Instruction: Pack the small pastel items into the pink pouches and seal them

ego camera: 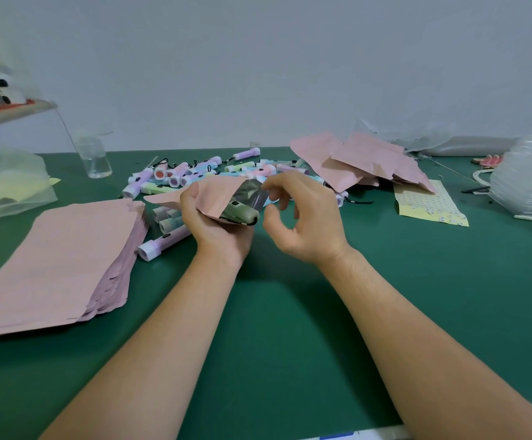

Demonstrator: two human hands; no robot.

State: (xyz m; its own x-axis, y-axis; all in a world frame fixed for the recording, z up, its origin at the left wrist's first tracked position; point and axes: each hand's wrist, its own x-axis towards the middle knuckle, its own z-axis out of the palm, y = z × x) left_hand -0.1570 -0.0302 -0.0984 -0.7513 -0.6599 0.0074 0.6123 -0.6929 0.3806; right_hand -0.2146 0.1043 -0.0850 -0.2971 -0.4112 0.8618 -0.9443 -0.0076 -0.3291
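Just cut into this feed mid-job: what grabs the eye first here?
At centre the left hand holds a pink pouch open, with a green item in its mouth and the right hand curled close beside it. A stack of pouches lies at the left, and a heap of pastel items sits behind the hands.

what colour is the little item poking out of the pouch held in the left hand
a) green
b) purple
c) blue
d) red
A: the item sitting in the open mouth of the pink pouch, which the left hand holds, is pale green.
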